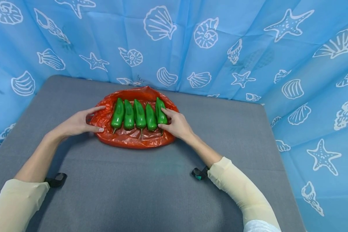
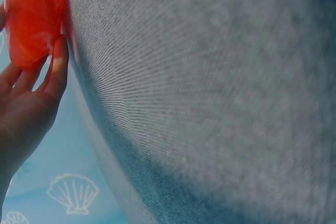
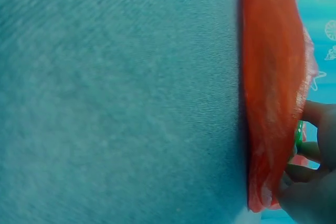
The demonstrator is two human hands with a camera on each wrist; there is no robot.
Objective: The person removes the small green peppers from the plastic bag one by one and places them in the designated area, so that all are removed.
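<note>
Several green peppers [image 1: 140,114] lie side by side in a red plastic bag [image 1: 127,141] whose rim is rolled open. My right hand [image 1: 178,124] reaches over the bag's right side. Its thumb and forefinger hold the rightmost pepper [image 1: 160,106], and a bit of green shows between the fingers in the right wrist view. At the bag's left side is my left hand [image 1: 79,122], thumb and fingers spread apart around its edge. The left wrist view has those fingertips [image 2: 60,59] against the red plastic.
The bag sits on a grey cloth-covered table [image 1: 127,187], near its far edge. A blue curtain [image 1: 185,58] with white shells and starfish hangs behind and to the right. Black straps [image 1: 56,180] circle both forearms.
</note>
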